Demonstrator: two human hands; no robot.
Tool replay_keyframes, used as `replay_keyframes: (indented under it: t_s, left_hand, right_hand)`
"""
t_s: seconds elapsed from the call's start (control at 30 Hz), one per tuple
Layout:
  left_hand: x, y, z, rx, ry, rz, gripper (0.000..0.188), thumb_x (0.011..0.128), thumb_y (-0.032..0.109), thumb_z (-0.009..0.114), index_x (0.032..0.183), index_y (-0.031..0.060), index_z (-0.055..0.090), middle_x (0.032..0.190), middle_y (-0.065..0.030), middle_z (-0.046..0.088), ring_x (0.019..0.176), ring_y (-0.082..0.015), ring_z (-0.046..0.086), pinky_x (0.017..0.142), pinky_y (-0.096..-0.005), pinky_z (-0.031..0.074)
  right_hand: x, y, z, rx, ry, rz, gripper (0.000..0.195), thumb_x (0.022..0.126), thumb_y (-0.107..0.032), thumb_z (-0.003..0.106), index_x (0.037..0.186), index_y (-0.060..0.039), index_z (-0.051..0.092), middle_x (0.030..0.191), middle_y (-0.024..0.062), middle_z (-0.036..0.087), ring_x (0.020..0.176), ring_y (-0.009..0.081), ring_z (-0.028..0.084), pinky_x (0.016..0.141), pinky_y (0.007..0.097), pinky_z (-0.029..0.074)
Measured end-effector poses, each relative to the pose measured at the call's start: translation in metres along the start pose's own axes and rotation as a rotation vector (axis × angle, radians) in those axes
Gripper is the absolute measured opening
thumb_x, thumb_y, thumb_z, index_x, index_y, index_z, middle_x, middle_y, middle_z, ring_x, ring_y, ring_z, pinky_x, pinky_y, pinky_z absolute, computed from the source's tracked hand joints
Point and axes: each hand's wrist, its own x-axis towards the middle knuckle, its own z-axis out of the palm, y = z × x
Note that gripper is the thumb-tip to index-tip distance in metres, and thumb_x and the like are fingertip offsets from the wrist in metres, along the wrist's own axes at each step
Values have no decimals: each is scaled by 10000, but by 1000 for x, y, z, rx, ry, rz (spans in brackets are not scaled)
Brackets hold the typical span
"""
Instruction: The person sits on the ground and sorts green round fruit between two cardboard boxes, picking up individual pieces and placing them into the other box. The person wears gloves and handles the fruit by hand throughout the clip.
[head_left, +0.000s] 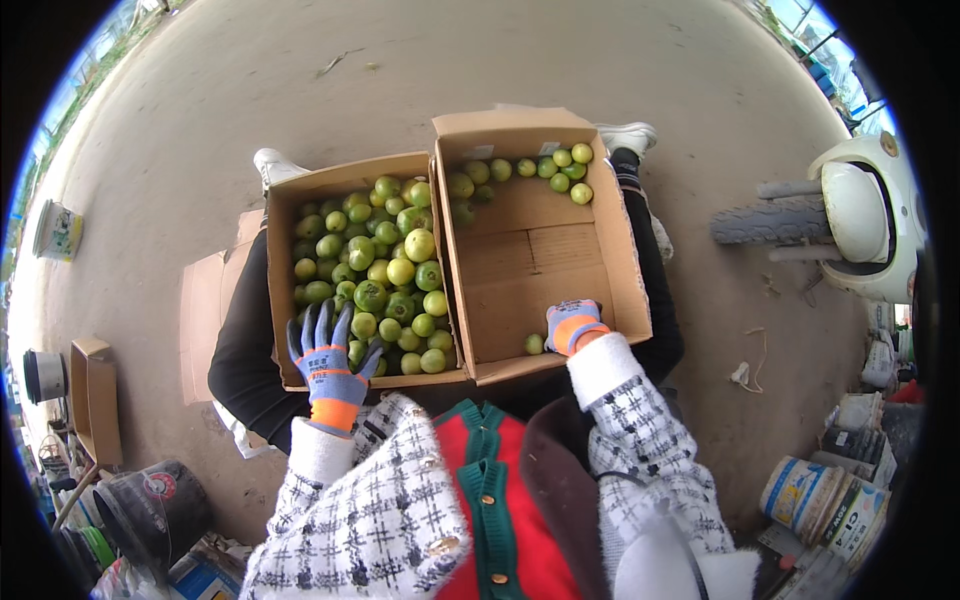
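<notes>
Two open cardboard boxes lie side by side before me. The left box (351, 166) is heaped with green tomatoes (370, 295), some of them yellowish. My left hand (327, 367), in a blue-grey work glove with dark fingers and an orange cuff, rests with fingers spread on the tomatoes at the near left corner. Along the far edge of the right box (510, 289) sit several green tomatoes (547, 167). My right hand (575, 325), gloved alike, is down in its near right part with the fingers curled out of sight. One small tomato (534, 344) lies just left of it.
My legs (244, 330) flank the boxes. A flattened cardboard piece (206, 322) lies on the ground (375, 90) at left. A motor scooter's front wheel (769, 219) points in from the right. Buckets (154, 510) and an empty carton (96, 401) stand lower left; more buckets (802, 495) lower right.
</notes>
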Motion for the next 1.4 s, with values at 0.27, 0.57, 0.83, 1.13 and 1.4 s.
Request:
replay_keyframes:
  t_s: [0.27,0.57,0.83,1.13,1.4]
  left_hand:
    - [12,63,-12,-476,144,350,711,720,347,757,1326,70,508,1366,-126,501,1283,-341,429,1115,-539,236]
    - [14,46,-14,-462,260,246,598,731,227,767,1280,118,555,1142,-55,615,1150,-273,534,1095,-528,291]
    - [-12,-30,15,7,-18,-92,627,776,364,713,1330,130,535,1294,-99,561,1247,-309,464,1120,-520,234]
    - [27,58,-31,-427,110,292,721,745,290,744,1365,44,472,1371,-134,496,1301,-327,424,1118,-517,243]
    - [52,76,-21,-504,283,474,643,697,222,781,1271,61,543,1233,-76,610,1131,-275,572,1057,-525,358]
  right_hand:
    - [-58,-19,-42,983,384,-363,424,805,-450,713,970,-61,678,929,130,705,870,276,666,760,365,499]
    - [-65,-49,-28,531,676,-293,463,900,-518,547,1000,-88,684,948,125,711,904,286,675,822,411,458]
    - [-5,-35,-3,13,28,-97,501,808,-489,623,1108,-91,678,1115,138,685,1053,306,647,868,464,472]
    - [-8,-10,-18,987,72,-416,307,841,-308,681,1028,-65,676,885,67,695,783,190,653,665,334,506]
    - [-49,-65,-53,1852,-118,-832,178,933,-197,642,1009,-39,671,729,-35,622,588,32,542,496,186,412]
